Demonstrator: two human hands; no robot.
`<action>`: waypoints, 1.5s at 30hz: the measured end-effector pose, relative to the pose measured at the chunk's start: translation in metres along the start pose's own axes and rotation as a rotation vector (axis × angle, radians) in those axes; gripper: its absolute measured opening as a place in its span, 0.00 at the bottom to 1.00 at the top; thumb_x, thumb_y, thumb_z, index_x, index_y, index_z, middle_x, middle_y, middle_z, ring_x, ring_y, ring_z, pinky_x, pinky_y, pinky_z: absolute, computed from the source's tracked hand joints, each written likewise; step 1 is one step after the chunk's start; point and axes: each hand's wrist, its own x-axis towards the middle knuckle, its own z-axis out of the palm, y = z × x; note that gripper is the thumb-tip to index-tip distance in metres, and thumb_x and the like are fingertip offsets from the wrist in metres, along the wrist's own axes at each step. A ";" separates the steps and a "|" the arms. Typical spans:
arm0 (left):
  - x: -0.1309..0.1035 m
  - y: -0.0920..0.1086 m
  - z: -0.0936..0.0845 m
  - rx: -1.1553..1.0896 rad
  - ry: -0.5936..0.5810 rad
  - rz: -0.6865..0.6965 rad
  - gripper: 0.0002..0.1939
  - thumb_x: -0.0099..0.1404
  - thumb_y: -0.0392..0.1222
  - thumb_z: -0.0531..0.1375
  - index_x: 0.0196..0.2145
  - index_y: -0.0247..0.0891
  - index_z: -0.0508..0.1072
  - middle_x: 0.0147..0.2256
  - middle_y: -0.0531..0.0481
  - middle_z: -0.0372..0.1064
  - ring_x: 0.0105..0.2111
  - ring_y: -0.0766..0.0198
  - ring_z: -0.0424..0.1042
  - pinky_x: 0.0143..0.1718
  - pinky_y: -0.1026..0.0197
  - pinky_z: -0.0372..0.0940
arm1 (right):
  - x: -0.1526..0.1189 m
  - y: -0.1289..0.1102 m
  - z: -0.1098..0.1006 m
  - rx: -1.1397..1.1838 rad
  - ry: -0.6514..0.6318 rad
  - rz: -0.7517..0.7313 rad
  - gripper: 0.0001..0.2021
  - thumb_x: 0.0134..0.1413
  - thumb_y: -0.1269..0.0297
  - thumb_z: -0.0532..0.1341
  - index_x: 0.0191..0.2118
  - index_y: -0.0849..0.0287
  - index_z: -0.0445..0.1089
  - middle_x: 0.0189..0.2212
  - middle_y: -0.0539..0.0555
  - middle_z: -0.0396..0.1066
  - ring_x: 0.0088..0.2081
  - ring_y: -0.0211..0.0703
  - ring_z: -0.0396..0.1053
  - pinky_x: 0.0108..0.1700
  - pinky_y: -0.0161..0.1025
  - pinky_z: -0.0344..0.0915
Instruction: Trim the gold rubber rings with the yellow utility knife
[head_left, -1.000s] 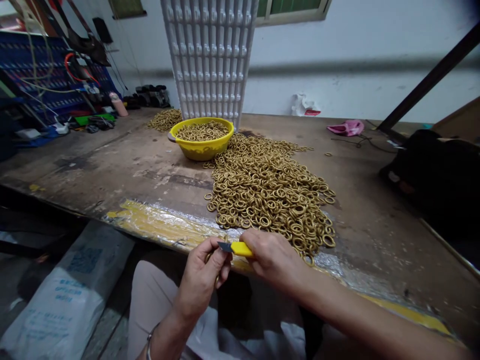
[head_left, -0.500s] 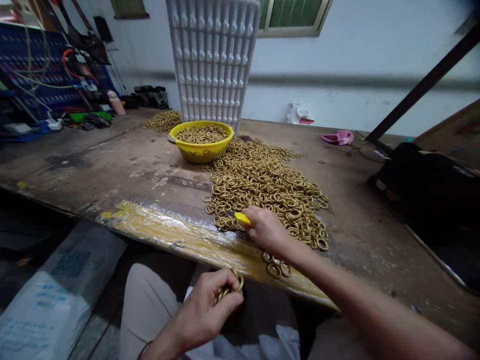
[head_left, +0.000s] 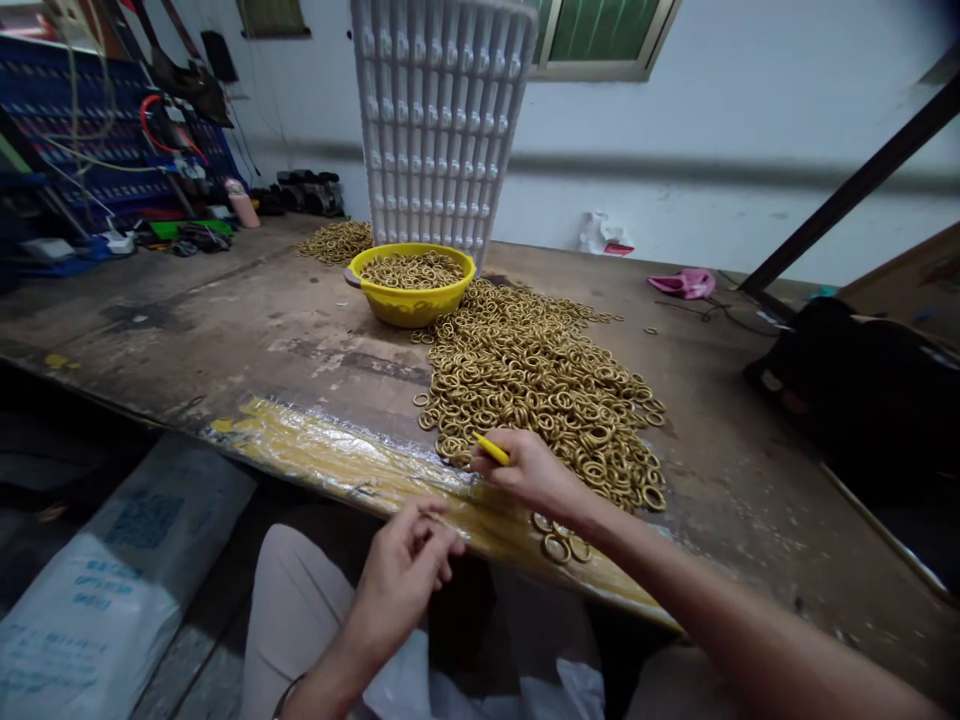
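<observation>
At the near edge of the worktable [head_left: 750, 450], your right hand [head_left: 525, 468] is wrapped around a yellow-handled tool [head_left: 493, 449], its fingers low at the front of the big pile of brass-coloured rings [head_left: 540, 370]; whether they touch or pinch a ring as well is hidden. Your left hand [head_left: 401, 570] is held just at the table edge, above your lap, with thumb and fingers curled toward each other, and I cannot tell whether anything sits between them. As for progress, the yellow bowl [head_left: 409, 308] is well filled with rings, a smaller heap [head_left: 335, 242] lies behind it and to its left, and the big pile spreads from beside the bowl toward the taped strip [head_left: 322, 450] along the edge. A few loose rings [head_left: 568, 550] lie nearer you, under your right forearm. Judging by the amount, plenty seems left if the big pile is the untreated lot, but no visible mark tells finished rings from waiting ones, so the share done stays uncertain.
</observation>
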 end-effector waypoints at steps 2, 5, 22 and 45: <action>0.005 0.008 -0.001 -0.228 0.033 -0.068 0.19 0.63 0.49 0.57 0.48 0.37 0.61 0.28 0.49 0.72 0.20 0.67 0.66 0.20 0.66 0.60 | -0.006 -0.006 -0.002 0.291 -0.112 0.016 0.08 0.52 0.64 0.57 0.29 0.62 0.69 0.21 0.46 0.63 0.23 0.33 0.57 0.27 0.31 0.54; 0.009 0.019 0.000 -0.466 -0.042 -0.116 0.15 0.63 0.49 0.59 0.42 0.36 0.64 0.28 0.49 0.72 0.20 0.69 0.66 0.20 0.68 0.60 | -0.013 -0.014 -0.002 0.492 -0.212 0.030 0.09 0.50 0.62 0.60 0.31 0.63 0.72 0.21 0.46 0.64 0.23 0.32 0.56 0.26 0.31 0.54; 0.002 0.022 0.004 -0.465 0.006 0.061 0.09 0.60 0.44 0.62 0.30 0.35 0.71 0.25 0.52 0.68 0.24 0.69 0.65 0.27 0.66 0.61 | -0.046 -0.034 0.010 -0.435 -0.051 -0.102 0.06 0.50 0.75 0.54 0.33 0.60 0.66 0.32 0.54 0.70 0.32 0.39 0.65 0.32 0.34 0.55; 0.012 0.001 0.014 -0.725 -0.230 -0.195 0.17 0.55 0.49 0.63 0.37 0.35 0.67 0.25 0.50 0.67 0.16 0.71 0.62 0.12 0.72 0.52 | 0.003 0.016 0.011 -0.742 -0.016 0.081 0.12 0.53 0.79 0.50 0.38 0.63 0.69 0.35 0.60 0.72 0.34 0.45 0.71 0.33 0.36 0.58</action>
